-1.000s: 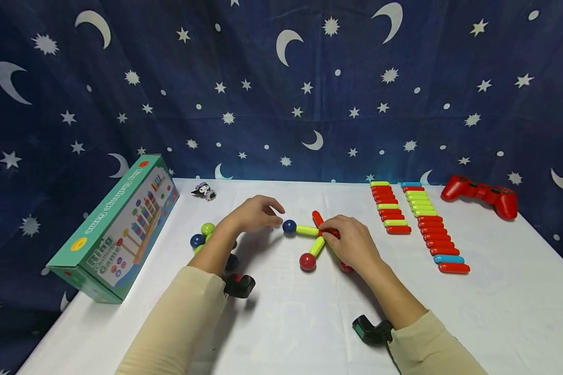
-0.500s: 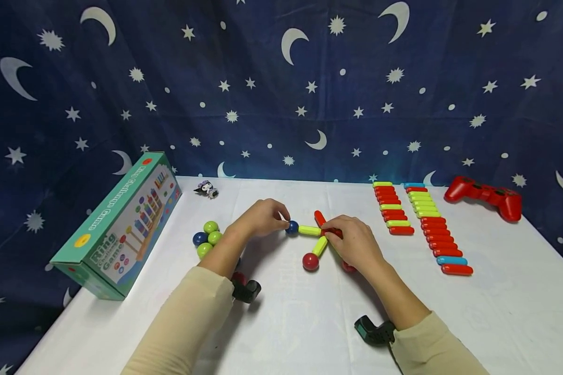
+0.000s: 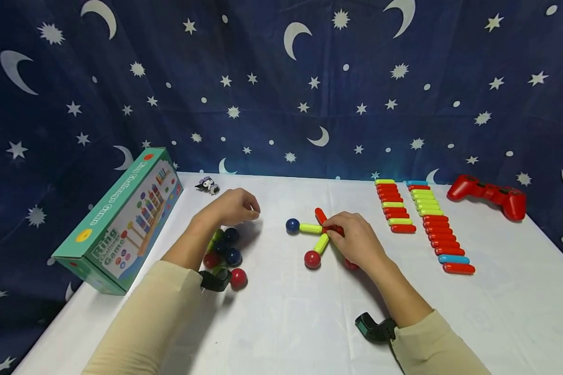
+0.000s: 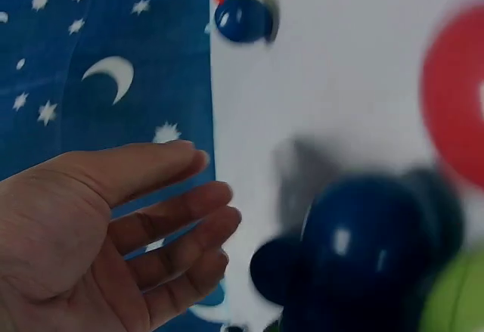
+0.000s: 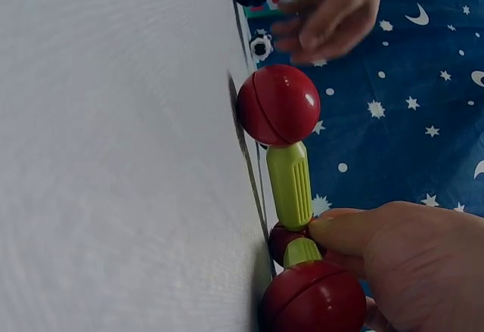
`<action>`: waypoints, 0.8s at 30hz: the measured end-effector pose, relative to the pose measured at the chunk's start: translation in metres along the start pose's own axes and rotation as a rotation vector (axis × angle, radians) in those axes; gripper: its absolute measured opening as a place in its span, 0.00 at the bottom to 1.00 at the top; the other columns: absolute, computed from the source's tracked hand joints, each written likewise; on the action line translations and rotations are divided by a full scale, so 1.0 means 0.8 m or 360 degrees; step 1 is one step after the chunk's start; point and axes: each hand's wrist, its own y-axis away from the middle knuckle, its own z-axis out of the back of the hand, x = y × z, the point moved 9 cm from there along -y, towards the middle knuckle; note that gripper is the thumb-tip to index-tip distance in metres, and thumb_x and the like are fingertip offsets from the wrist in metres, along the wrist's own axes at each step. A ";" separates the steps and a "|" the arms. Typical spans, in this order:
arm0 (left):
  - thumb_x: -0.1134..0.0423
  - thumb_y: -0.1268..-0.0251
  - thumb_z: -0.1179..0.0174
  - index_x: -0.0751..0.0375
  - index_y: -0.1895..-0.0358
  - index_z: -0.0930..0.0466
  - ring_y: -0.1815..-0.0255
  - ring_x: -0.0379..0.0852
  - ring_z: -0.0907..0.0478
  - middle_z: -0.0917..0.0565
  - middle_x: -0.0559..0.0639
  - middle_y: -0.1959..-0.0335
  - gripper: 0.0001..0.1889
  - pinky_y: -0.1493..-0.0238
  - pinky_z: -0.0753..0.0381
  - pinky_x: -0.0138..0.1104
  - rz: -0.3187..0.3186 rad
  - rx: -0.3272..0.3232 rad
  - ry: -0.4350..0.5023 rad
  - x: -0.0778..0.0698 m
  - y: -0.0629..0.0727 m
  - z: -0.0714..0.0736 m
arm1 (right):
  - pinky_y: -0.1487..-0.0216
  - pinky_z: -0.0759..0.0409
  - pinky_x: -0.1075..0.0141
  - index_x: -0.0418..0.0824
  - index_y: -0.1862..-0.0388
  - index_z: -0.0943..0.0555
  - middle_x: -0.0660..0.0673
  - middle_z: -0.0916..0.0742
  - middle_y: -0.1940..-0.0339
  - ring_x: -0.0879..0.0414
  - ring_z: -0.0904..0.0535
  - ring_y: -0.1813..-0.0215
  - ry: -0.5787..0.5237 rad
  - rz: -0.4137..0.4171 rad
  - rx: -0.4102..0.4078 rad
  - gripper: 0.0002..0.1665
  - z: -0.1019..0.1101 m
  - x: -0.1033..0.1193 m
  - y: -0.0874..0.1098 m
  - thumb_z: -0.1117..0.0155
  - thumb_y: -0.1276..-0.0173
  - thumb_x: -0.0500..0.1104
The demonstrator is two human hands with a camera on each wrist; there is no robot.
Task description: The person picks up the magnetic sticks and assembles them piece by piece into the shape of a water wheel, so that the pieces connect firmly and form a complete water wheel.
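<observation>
From my remote seat, I saw the stick-and-ball figure (image 3: pixel 312 228) on the white table (image 3: pixel 281 312), straight ahead, with a blue ball (image 3: pixel 292 225) at its left tip and a red ball (image 3: pixel 312 259) at a nearer one. The right hand (image 3: pixel 355 237) pinched the figure at its middle between thumb and finger. The left hand (image 3: pixel 234 206) held nothing, its thumb apart from the gently bent fingers, well clear of the figure and near the loose balls (image 3: pixel 233 257). To the right I had rows of sticks (image 3: pixel 437 230) and a red game controller (image 3: pixel 488 197).
</observation>
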 end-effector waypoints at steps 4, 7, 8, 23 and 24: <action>0.65 0.35 0.34 0.61 0.49 0.12 0.55 0.51 0.19 0.13 0.56 0.54 0.12 0.50 0.17 0.43 0.0066 0.0151 -0.0075 0.016 0.021 0.012 | 0.35 0.22 0.43 0.45 0.43 0.12 0.41 0.12 0.43 0.41 0.21 0.39 0.0000 -0.0007 0.0025 0.17 0.000 0.000 -0.001 0.28 0.31 0.40; 0.69 0.38 0.32 0.58 0.49 0.11 0.53 0.52 0.19 0.13 0.55 0.53 0.14 0.46 0.18 0.46 0.0121 0.0253 -0.0165 0.024 0.032 0.015 | 0.34 0.22 0.43 0.45 0.43 0.13 0.41 0.12 0.43 0.41 0.21 0.38 -0.0006 -0.0011 0.0028 0.18 0.000 0.000 -0.002 0.28 0.31 0.40; 0.70 0.38 0.32 0.57 0.49 0.11 0.52 0.52 0.19 0.13 0.54 0.53 0.14 0.45 0.18 0.46 0.0147 0.0280 -0.0195 0.026 0.034 0.015 | 0.34 0.22 0.43 0.45 0.43 0.13 0.41 0.12 0.43 0.41 0.21 0.38 -0.0009 -0.0016 0.0029 0.18 -0.001 0.000 -0.002 0.28 0.31 0.40; 0.70 0.38 0.33 0.54 0.58 0.09 0.58 0.47 0.20 0.11 0.50 0.59 0.09 0.47 0.19 0.44 0.0139 0.0310 -0.0219 0.036 0.026 -0.002 | 0.36 0.21 0.43 0.46 0.46 0.10 0.42 0.10 0.45 0.42 0.19 0.40 -0.0064 0.0003 0.0020 0.15 0.001 -0.001 -0.002 0.28 0.31 0.42; 0.69 0.38 0.33 0.54 0.58 0.09 0.58 0.47 0.20 0.11 0.50 0.59 0.09 0.47 0.19 0.43 0.0132 0.0304 -0.0209 0.035 0.025 -0.003 | 0.36 0.21 0.43 0.46 0.47 0.10 0.42 0.10 0.45 0.42 0.19 0.40 -0.0069 -0.0004 0.0022 0.14 0.001 -0.002 -0.002 0.28 0.31 0.42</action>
